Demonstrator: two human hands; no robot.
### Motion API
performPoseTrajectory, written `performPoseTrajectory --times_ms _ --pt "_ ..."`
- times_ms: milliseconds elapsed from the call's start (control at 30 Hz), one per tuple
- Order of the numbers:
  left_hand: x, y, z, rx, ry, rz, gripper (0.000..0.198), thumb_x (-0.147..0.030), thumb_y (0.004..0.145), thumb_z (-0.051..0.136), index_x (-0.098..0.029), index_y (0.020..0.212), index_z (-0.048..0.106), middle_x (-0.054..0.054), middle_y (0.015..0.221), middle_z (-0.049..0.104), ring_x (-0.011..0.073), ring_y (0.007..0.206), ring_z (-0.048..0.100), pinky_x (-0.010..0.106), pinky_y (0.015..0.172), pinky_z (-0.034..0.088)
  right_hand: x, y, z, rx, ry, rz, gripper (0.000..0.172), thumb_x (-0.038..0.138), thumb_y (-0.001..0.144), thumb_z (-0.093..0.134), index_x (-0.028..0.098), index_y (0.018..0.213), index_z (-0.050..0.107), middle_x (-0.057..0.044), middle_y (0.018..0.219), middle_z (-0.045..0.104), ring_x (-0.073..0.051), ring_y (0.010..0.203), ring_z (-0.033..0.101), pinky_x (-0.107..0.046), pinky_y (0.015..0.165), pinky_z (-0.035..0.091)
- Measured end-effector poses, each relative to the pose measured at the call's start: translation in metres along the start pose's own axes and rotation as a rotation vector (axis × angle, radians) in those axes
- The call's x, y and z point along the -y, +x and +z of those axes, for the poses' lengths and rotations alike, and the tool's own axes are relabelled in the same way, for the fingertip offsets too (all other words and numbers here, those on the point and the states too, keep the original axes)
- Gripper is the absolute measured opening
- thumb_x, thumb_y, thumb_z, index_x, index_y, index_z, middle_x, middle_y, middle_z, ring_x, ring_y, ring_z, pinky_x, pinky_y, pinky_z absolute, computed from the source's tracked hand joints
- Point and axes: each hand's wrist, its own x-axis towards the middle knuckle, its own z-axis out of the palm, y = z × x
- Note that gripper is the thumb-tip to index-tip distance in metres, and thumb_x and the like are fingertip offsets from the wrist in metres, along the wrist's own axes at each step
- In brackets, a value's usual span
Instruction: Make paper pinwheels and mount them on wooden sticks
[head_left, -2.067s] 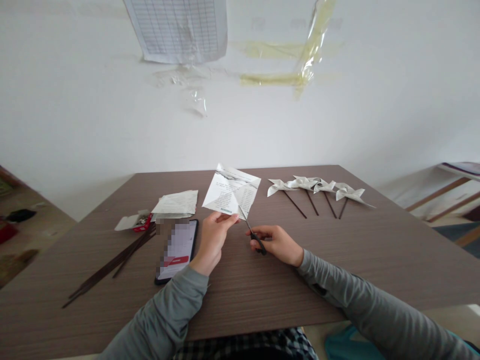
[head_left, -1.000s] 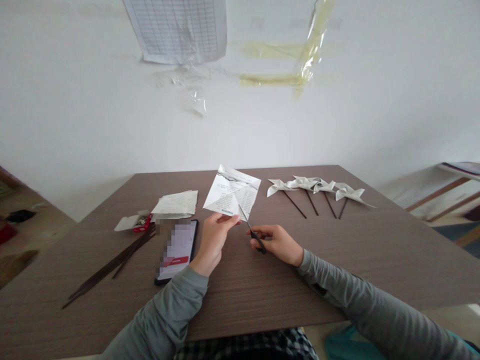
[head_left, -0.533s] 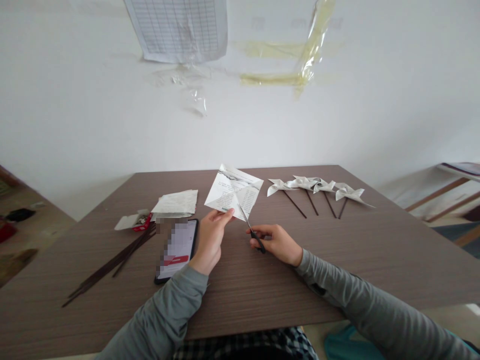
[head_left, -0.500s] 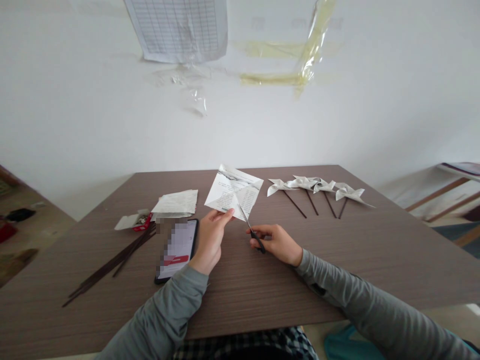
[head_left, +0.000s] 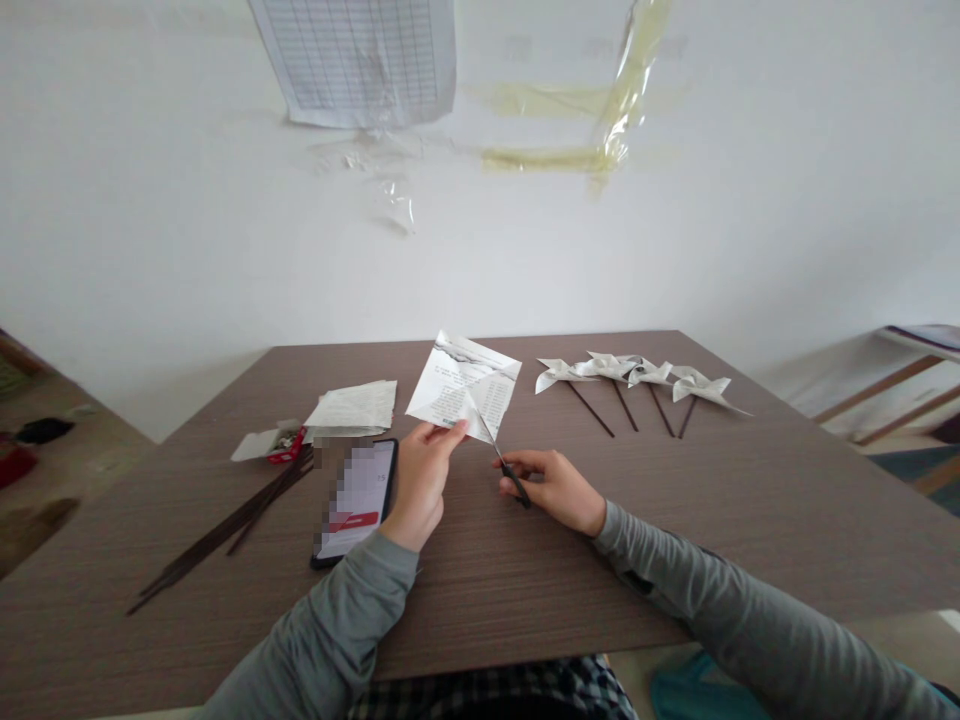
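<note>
My left hand (head_left: 421,480) pinches the near edge of a square sheet of printed paper (head_left: 463,385) between thumb and fingers, holding it above the table. Crease lines meet near the middle of the sheet. My right hand (head_left: 559,488) grips the black handles of a pair of scissors (head_left: 512,480). The blades lie against the sheet's near corner and point toward its middle. Whether the blades are fully closed is too small to make out. Just left of my left hand lies a phone (head_left: 356,505) with a lit screen.
Several paper pinwheels (head_left: 559,374) on dark sticks lie at the back right. Left of the phone are a stack of paper sheets (head_left: 351,408), a small open red box (head_left: 285,443) of tiny pieces, and a bundle of dark sticks (head_left: 225,530). The brown table (head_left: 480,600) meets a white wall.
The sheet of paper has shifted and turned very slightly to the left in my left hand. The scissors stay at its near corner, and both hands are almost unmoved.
</note>
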Motion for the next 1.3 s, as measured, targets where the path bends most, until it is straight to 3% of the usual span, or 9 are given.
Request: performPoseTrajectory --times_ms 200,433,667,833,1033,1300 --pt "-0.0007 -0.0001 0.0004 -0.012 0.016 0.004 0.043 -0.039 0.056 0.107 -0.017 0.089 0.091 0.013 0.102 0.094 0.03 0.097 0.084 0.043 0.096 0.066 0.0026 -0.0005 0.0013 -0.011 0.004 -0.003 0.047 0.051 0.095 0.084 0.016 0.126 0.092 -0.008 0.089 0.087 -0.023 0.079 0.072 -0.038 0.085 0.06" --pt "-0.0012 -0.0005 0.0001 -0.007 0.022 0.003 0.048 -0.043 0.056 0.108 -0.017 0.092 0.091 0.013 0.104 0.094 0.0307 0.1 0.085 0.044 0.098 0.066 0.0042 -0.0003 0.001 0.014 0.018 0.018 0.057 0.056 0.094 0.081 0.012 0.128 0.091 -0.011 0.091 0.088 -0.026 0.079 0.072 -0.041 0.084 0.059" --pt "-0.0007 -0.0006 -0.0001 0.004 0.034 0.013 0.05 -0.046 0.058 0.11 -0.018 0.093 0.089 0.012 0.104 0.093 0.0325 0.101 0.086 0.046 0.099 0.067 0.0061 -0.0015 0.002 0.017 0.053 0.025 0.054 0.054 0.096 0.079 0.012 0.127 0.09 -0.013 0.091 0.088 -0.026 0.08 0.073 -0.041 0.084 0.06" --pt "-0.0006 -0.0005 -0.0002 0.0 0.044 0.021 0.049 -0.046 0.058 0.11 -0.018 0.092 0.089 0.013 0.103 0.093 0.0335 0.101 0.086 0.047 0.098 0.067 0.0057 -0.0009 0.0019 0.022 0.046 0.041 0.056 0.057 0.093 0.081 0.013 0.127 0.09 -0.011 0.088 0.087 -0.026 0.078 0.073 -0.04 0.082 0.061" --pt "-0.0003 0.0003 -0.0005 0.001 0.039 0.007 0.05 -0.046 0.055 0.11 -0.017 0.091 0.09 0.013 0.101 0.093 0.0318 0.097 0.085 0.046 0.096 0.067 0.0063 -0.0011 0.0009 0.019 0.022 0.02 0.053 0.054 0.094 0.083 0.014 0.128 0.091 -0.01 0.091 0.088 -0.026 0.083 0.075 -0.041 0.09 0.062" --pt "0.0011 0.0 -0.0003 0.022 0.062 0.004 0.052 -0.05 0.055 0.111 -0.017 0.088 0.088 0.013 0.098 0.092 0.0325 0.093 0.085 0.047 0.094 0.066 0.0058 -0.0008 0.001 0.017 0.064 0.037 0.057 0.06 0.093 0.085 0.014 0.127 0.09 -0.01 0.092 0.088 -0.024 0.082 0.075 -0.038 0.083 0.062"
